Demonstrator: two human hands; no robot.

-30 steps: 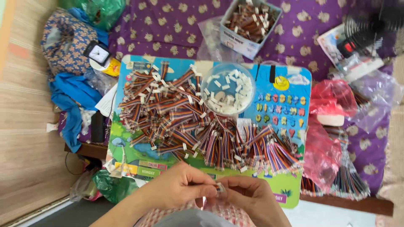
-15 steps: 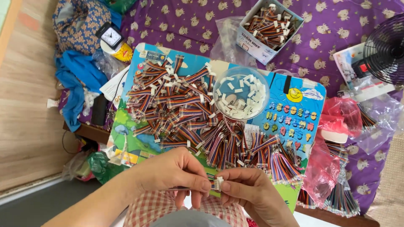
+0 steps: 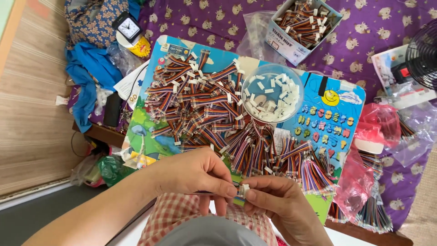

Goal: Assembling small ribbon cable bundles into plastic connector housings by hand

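My left hand (image 3: 193,175) and my right hand (image 3: 277,202) meet at the bottom centre, fingertips together on a small white connector (image 3: 243,190) at the end of a short multicoloured ribbon cable. The cable itself is mostly hidden under my left fingers. Just beyond my hands, a big heap of the same striped ribbon cables (image 3: 205,114) covers a colourful picture-printed board (image 3: 339,118). A round clear bowl (image 3: 272,93) of small white connector housings sits on the board behind the heap.
A cardboard box (image 3: 302,25) with more cables stands at the back on the purple patterned cloth. Clear and pink plastic bags (image 3: 368,150) with cable bundles lie at the right, a black fan (image 3: 423,50) at the far right. Blue cloth (image 3: 88,77) and a small clock (image 3: 127,27) lie left.
The view has shifted so the board sits higher and tilted. My hands stay together on the connector, now a little further right and lower.
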